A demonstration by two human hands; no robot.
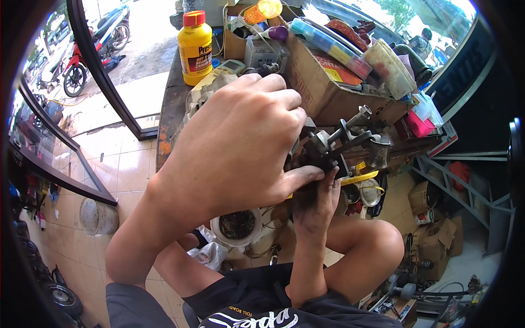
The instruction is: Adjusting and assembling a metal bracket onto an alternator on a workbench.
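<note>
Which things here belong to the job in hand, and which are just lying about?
In hand:
dark metal part, between left hand and right hand

Apparently lying about:
yellow bottle with red cap
cardboard box
bucket on the floor

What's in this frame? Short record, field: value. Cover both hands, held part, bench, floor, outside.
left hand: curled at the metal part, thumb against it; fingertips hidden
right hand: gripping the same part from below
held part: dark metal, rods sticking out; type unclear
bench: yellow bottle with red cap, standing; crammed cardboard box to its right
floor: white bucket at left; white tub between the legs, dark contents
outside: red motorbike beyond the glass door frame
</note>
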